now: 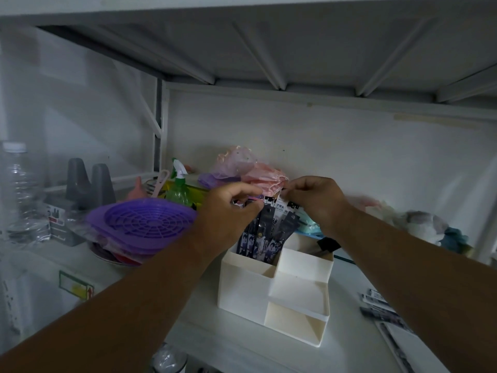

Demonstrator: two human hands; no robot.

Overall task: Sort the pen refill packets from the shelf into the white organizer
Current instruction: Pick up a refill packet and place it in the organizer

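Note:
A white organizer point(247, 289) with stepped compartments stands on the shelf in the middle. Several dark pen refill packets point(265, 232) stand upright in its tall back-left compartment. My left hand point(228, 208) grips the tops of the packets on the left side. My right hand point(314, 200) pinches the white top of a packet on the right side. More refill packets point(376, 313) lie flat on the shelf at the lower right, partly hidden by my right forearm.
A purple basket point(142, 222) sits on stacked plates at the left. Behind it are a green spray bottle point(178, 189), grey holders point(88, 184) and a clear plastic bottle point(18, 189). Pink bags point(242, 168) lie at the back. A soft toy point(427, 224) rests at right.

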